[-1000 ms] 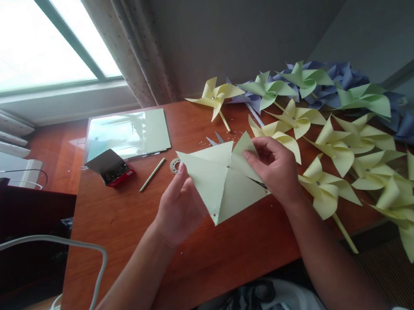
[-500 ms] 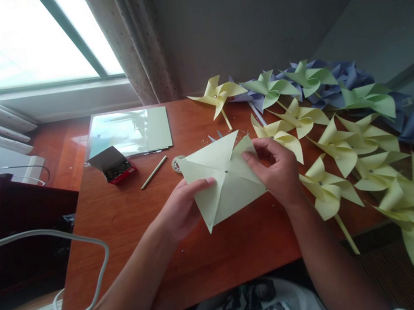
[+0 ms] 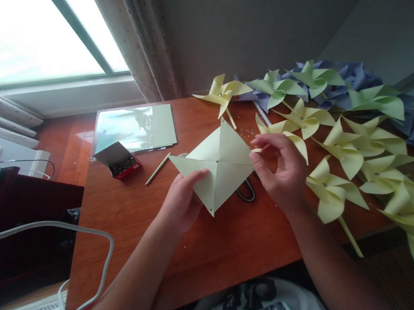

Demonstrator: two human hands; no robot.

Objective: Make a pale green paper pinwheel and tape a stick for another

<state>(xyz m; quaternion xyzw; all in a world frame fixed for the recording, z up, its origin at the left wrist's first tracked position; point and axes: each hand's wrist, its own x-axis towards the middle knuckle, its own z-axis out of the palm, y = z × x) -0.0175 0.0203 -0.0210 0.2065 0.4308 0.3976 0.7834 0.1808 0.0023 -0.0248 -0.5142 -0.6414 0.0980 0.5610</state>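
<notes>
A pale green paper square (image 3: 210, 175) with cuts running toward its middle, a small hole at its centre and a hole in its lower corner is held above the table. My left hand (image 3: 183, 201) grips its left side, thumb on top and fingers underneath. My right hand (image 3: 281, 169) is at the paper's right corner, thumb tip by the edge and fingers curled, with a small gap between thumb and forefinger. Under the paper shows a black loop handle (image 3: 246, 190), seemingly of scissors. A rolled pale green stick (image 3: 157, 169) lies to the left.
A red box (image 3: 123, 164) with its lid up holds small dark items. Behind it is a clear plastic sleeve (image 3: 127, 128) with pale paper. Yellow pinwheels (image 3: 332, 189), green ones (image 3: 277, 86) and bluish ones (image 3: 360, 74) crowd the right side. A white cable (image 3: 102, 241) hangs over the left edge.
The paper has turned and tipped in my left hand, uncovering the black handle. My right thumb and fingers have slid from the paper's face to its right corner. The view has shifted slightly.
</notes>
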